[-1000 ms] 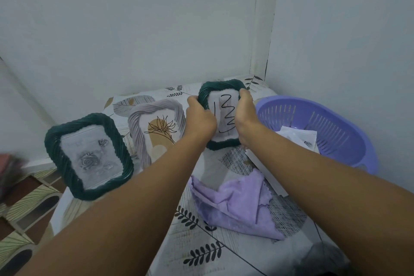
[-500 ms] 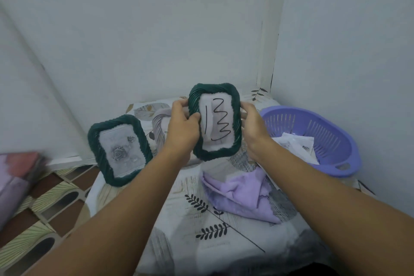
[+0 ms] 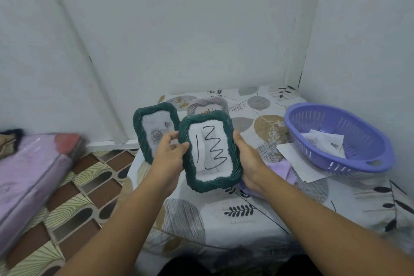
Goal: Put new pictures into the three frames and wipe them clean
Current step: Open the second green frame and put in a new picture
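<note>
Now both hands hold the green frame [image 3: 210, 151] in the middle of the picture, its long side up and down. Left hand [image 3: 167, 159] pinches one edge, right hand [image 3: 248, 159] grips the other (cloth [image 3: 280, 169] just right). It has come closer since before.

Squiggle-picture frame [image 3: 210, 151]: lifted off the back of the counter [image 3: 246, 226]; now held in the air nearer the person, top tilted left.
Left hand [image 3: 170, 152]: shifted from the frame's left edge to its upper left corner, thumb on the front.
Right hand [image 3: 247, 159]: slid down the right edge, now cupping the lower right side.
Lavender frame [image 3: 208, 105]: now largely hidden behind the raised frame.
</note>
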Demonstrator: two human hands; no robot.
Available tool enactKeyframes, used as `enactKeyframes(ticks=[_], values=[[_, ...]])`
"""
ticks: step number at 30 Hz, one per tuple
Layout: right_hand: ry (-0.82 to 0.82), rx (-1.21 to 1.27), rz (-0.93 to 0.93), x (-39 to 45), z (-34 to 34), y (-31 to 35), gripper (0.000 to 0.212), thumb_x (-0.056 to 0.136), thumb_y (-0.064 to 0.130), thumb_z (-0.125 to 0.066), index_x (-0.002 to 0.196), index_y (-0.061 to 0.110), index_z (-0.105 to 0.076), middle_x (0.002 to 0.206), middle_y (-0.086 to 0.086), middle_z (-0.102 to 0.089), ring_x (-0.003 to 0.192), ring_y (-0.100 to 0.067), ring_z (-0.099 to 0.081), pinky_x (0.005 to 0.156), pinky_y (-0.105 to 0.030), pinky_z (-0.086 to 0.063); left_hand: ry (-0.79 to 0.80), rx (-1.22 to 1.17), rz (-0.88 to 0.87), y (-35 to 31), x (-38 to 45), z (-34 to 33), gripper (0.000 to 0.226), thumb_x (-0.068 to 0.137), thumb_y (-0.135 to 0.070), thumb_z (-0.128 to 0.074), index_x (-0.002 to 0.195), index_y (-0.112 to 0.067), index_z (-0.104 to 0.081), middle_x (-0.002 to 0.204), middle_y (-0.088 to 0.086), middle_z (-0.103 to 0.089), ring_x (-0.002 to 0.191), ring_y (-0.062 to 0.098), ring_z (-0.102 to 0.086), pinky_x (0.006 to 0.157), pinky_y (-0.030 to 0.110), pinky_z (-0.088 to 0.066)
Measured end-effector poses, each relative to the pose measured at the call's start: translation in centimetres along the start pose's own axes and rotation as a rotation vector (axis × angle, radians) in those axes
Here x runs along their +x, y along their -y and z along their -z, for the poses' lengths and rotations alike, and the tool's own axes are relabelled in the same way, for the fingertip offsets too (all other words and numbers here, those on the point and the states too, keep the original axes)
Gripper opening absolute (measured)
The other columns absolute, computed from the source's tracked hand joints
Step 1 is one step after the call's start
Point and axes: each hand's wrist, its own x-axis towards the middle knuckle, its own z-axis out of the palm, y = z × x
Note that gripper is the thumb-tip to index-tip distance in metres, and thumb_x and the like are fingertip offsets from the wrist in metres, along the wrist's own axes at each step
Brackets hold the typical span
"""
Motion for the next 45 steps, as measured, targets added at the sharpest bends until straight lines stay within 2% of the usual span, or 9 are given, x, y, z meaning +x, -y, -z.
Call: enactKeyframes(ticks=[4, 10, 13, 18, 22, 27, 33, 37, 45], values=[[-0.030, -0.049, 0.030, -0.1, -0.4, -0.4, 0.058, 0.099, 0.064, -0.046, 0.117, 0.016, -0.074, 0.108, -0.010, -0.078, 0.103, -0.033, -0.074, 0.098, -0.056, -0.055, -0.009, 0.121, 0.016, 0.6, 0.3, 0.8, 0.029, 0.104, -0.011, -0.055, 0.132, -0.021, -0.055, 0.113, 0.010, -0.070, 0.098, 0.021, -0.068, 0.094, 0.046, -0.056], [-0.089, -0.348, 0.225, -0.6, -1.7, 0.1, 0.078, 0.087, 0.084, -0.037, 0.126, 0.024, -0.069, 0.116, 0.003, -0.075, 0.112, -0.018, -0.068, 0.105, -0.046, -0.050, -0.086, 0.446, -0.218, 0.2, -0.6, 1.0, 0.040, 0.100, -0.035, -0.063, 0.138, -0.027, -0.054, 0.120, -0.002, -0.061, 0.104, 0.012, -0.061, 0.076, 0.026, -0.047], [-0.139, -0.523, 0.439, -1.7, -3.3, 0.3, 0.060, 0.101, 0.066, -0.034, 0.103, 0.019, -0.071, 0.084, 0.008, -0.070, 0.081, -0.008, -0.063, 0.078, -0.033, -0.050, -0.058, 0.419, -0.303, -0.8, -1.5, 0.3, 0.024, 0.099, -0.043, -0.063, 0.116, -0.026, -0.068, 0.102, -0.011, -0.070, 0.098, 0.007, -0.067, 0.074, 0.023, -0.050], [-0.089, -0.878, 0.702, -2.9, -5.7, -0.7, 0.037, 0.109, 0.047, -0.031, 0.093, 0.035, -0.063, 0.085, 0.007, -0.065, 0.079, -0.012, -0.061, 0.065, -0.036, -0.045, -0.089, 0.298, -0.250, -1.8, -1.4, -0.7, 0.035, 0.090, -0.055, -0.070, 0.102, -0.022, -0.070, 0.086, -0.006, -0.075, 0.077, 0.011, -0.074, 0.083, 0.040, -0.062], [0.025, -0.978, 0.755, -3.3, -6.3, -1.3, 0.050, 0.107, 0.051, -0.023, 0.099, 0.026, -0.065, 0.093, 0.009, -0.063, 0.087, -0.014, -0.058, 0.078, -0.043, -0.049, -0.156, 0.295, -0.239, -1.8, -1.1, 0.6, 0.034, 0.086, -0.051, -0.074, 0.096, -0.019, -0.065, 0.086, 0.001, -0.075, 0.079, 0.021, -0.076, 0.082, 0.050, -0.062], [0.142, -0.939, 0.689, -3.4, -6.4, -1.0, 0.053, 0.106, 0.054, -0.022, 0.130, 0.033, -0.064, 0.097, 0.017, -0.060, 0.096, -0.010, -0.058, 0.088, -0.039, -0.049, -0.172, 0.296, -0.228, -1.8, -0.8, 2.1, 0.018, 0.094, -0.038, -0.067, 0.096, -0.020, -0.065, 0.090, 0.004, -0.073, 0.087, 0.024, -0.074, 0.084, 0.052, -0.061], [-0.047, -0.949, 0.565, -1.1, -4.7, -1.6, 0.054, 0.101, 0.045, -0.054, 0.151, 0.037, -0.040, 0.132, 0.002, -0.046, 0.125, -0.016, -0.046, 0.110, -0.039, -0.040, -0.142, 0.125, -0.060, -1.2, 0.5, 3.5, 0.020, 0.105, -0.026, -0.055, 0.101, -0.010, -0.068, 0.098, 0.011, -0.073, 0.086, 0.031, -0.072, 0.081, 0.045, -0.062], [0.000, -0.746, 0.245, -0.4, -3.0, -2.0, 0.070, 0.094, 0.050, -0.065, 0.154, 0.032, -0.034, 0.131, 0.003, -0.057, 0.117, -0.013, -0.057, 0.107, -0.041, -0.048, -0.071, 0.035, 0.077, 0.7, 1.1, 4.3, 0.023, 0.106, -0.023, -0.054, 0.099, -0.008, -0.069, 0.081, 0.008, -0.069, 0.057, 0.015, -0.061, 0.062, 0.031, -0.052], [0.010, -0.835, 0.194, 0.5, -0.9, -2.9, 0.050, 0.086, 0.044, -0.077, 0.130, 0.032, -0.055, 0.096, 0.008, -0.070, 0.090, -0.008, -0.069, 0.076, -0.025, -0.055, -0.071, 0.307, 0.063, 5.6, 3.4, 5.3, 0.026, 0.105, -0.023, -0.054, 0.096, -0.009, -0.075, 0.081, 0.005, -0.073, 0.072, 0.022, -0.064, 0.073, 0.037, -0.052]])
